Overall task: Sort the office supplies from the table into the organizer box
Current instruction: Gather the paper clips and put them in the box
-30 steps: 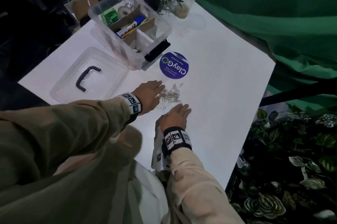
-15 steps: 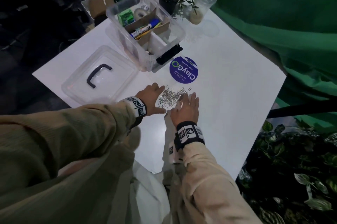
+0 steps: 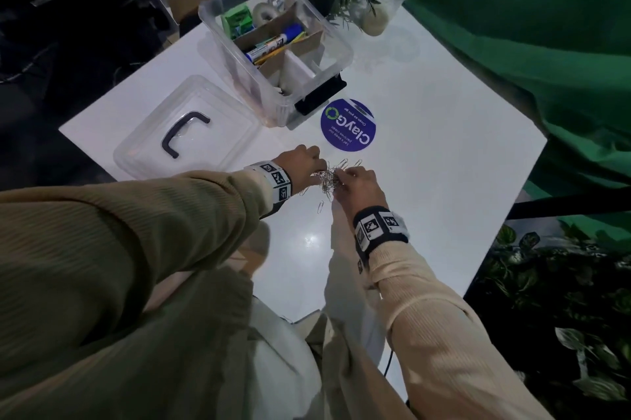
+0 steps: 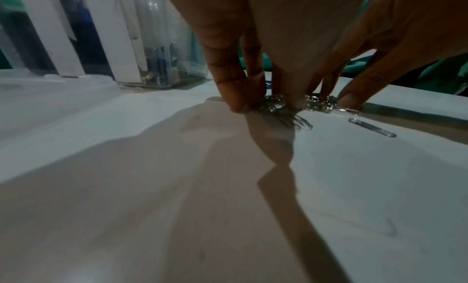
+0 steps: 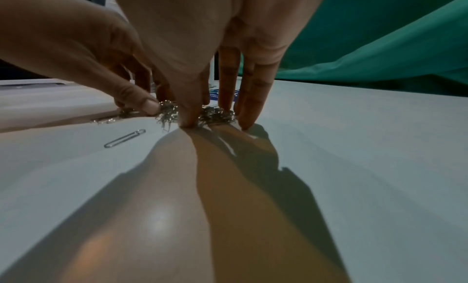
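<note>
- Marker, tape etc. already in box.
- Left hand + right hand pinching clip pile on table.
- Stray clip left.

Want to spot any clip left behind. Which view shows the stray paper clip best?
Right wrist: the stray paper clip lies whole and sharp, apart from the pile. Left wrist shows it clearly but nearer the frame's edge; head shows it tiny.

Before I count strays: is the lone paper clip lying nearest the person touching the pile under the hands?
Apart. In the right wrist view, the lone paper clip lies on bare table, a clear gap from the pile.
</note>
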A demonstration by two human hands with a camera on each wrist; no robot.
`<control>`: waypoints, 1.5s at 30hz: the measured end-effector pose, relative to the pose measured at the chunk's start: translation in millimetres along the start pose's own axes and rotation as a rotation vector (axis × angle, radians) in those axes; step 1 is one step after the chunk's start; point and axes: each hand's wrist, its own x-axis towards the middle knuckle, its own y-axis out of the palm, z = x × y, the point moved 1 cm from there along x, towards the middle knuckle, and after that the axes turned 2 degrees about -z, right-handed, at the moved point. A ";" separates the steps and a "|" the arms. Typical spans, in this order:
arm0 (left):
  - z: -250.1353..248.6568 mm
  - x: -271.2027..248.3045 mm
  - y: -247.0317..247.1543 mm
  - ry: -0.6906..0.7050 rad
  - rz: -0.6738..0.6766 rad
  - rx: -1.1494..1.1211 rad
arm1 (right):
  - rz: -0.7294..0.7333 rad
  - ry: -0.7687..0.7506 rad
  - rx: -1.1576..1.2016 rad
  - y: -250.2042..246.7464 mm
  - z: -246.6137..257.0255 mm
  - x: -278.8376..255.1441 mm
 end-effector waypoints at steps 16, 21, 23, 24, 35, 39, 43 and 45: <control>-5.3 15.3 -9.0 -0.022 0.007 0.004 | -0.041 0.081 0.078 -1.9 10.7 8.2; -6.2 9.5 -22.6 -0.060 -0.025 -0.123 | -0.112 0.168 0.141 -8.6 8.0 -0.6; -6.1 5.2 -31.7 -0.069 -0.073 -0.178 | -0.124 0.195 0.182 -15.1 7.6 -2.1; -6.0 2.2 -38.2 -0.064 -0.097 -0.200 | -0.129 0.201 0.196 -19.7 8.3 -2.7; 13.8 -11.6 -133.8 0.096 -0.438 -0.333 | -0.430 0.211 0.464 -103.1 40.7 22.5; 35.2 15.5 -175.5 -0.005 -0.505 -0.364 | -0.417 0.272 0.533 -132.8 62.6 55.1; 54.2 48.3 -192.3 -0.123 -0.403 -0.288 | -0.417 0.356 0.600 -149.2 82.9 85.3; 57.4 59.0 -194.8 -0.162 -0.366 -0.303 | -0.404 0.394 0.606 -153.2 90.1 100.1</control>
